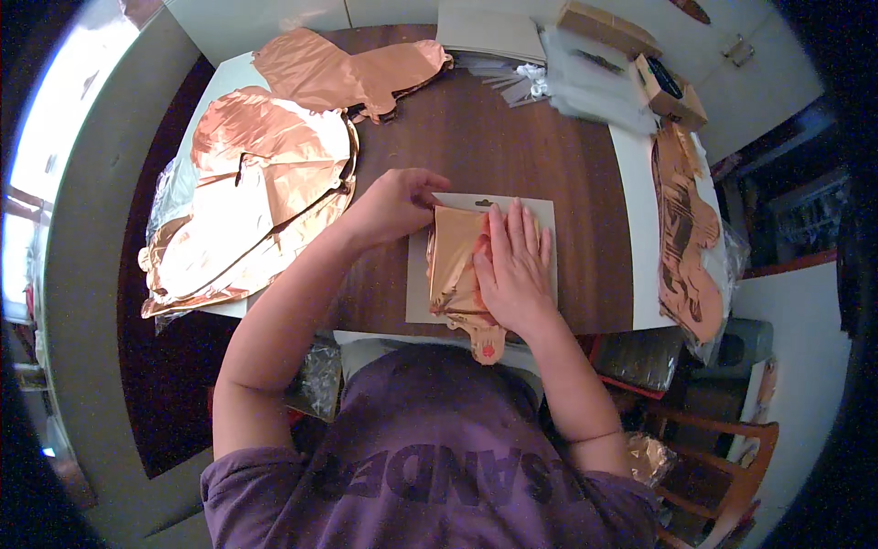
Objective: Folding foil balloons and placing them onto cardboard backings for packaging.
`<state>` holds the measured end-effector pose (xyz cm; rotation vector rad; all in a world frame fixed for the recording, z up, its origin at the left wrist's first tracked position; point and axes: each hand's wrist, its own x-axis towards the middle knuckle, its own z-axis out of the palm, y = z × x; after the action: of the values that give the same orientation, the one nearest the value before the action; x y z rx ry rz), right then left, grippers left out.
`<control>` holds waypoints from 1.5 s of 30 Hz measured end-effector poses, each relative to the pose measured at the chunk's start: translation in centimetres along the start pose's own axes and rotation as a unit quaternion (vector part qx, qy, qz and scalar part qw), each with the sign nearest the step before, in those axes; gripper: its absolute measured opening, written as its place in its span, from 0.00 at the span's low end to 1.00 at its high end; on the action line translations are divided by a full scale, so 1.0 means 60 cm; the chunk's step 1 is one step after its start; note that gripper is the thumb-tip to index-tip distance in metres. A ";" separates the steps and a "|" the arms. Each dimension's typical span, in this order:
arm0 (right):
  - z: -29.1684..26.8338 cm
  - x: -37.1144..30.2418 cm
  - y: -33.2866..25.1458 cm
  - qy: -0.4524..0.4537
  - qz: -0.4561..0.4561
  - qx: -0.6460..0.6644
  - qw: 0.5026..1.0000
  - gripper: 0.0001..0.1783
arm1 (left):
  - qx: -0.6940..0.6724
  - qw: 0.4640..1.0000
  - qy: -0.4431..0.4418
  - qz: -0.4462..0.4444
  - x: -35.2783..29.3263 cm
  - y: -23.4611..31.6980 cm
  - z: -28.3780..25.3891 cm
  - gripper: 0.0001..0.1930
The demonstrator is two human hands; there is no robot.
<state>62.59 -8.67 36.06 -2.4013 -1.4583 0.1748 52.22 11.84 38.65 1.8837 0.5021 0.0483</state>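
A folded rose-gold foil balloon (455,261) lies on a pale grey backing card (418,284) with a hanging slot at its far edge. Its rounded tab with a red mark sticks out past the card's near edge. My right hand (518,270) presses flat on the right part of the foil, fingers stretched out and pointing away from me. At the far left corner of the foil and card, my left hand (400,203) has its fingers bent together. What lies between those fingertips is hidden.
Large flat foil balloons (265,183) cover the table's left side, another (343,73) behind them. More foil pieces (686,229) lie along the right edge. At the back are stacked cards (489,32), white strips (521,82), clear bags (594,82) and a cardboard box (672,96).
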 end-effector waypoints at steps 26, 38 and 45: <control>-0.004 0.003 -0.009 -0.003 0.013 -0.023 1.000 0.39 | 0.052 0.994 0.053 -0.085 0.003 0.005 0.012 0.10; -0.003 0.011 -0.014 0.007 0.012 -0.035 0.999 0.38 | 0.046 0.990 0.053 -0.120 0.018 -0.018 0.019 0.12; 0.007 0.013 -0.012 0.033 -0.089 0.003 0.995 0.35 | 0.037 0.990 0.046 -0.129 0.012 -0.009 0.011 0.13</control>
<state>62.26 -7.61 35.96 -2.2353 -1.6269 0.0571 52.86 11.68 37.75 1.8798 0.8178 -0.0547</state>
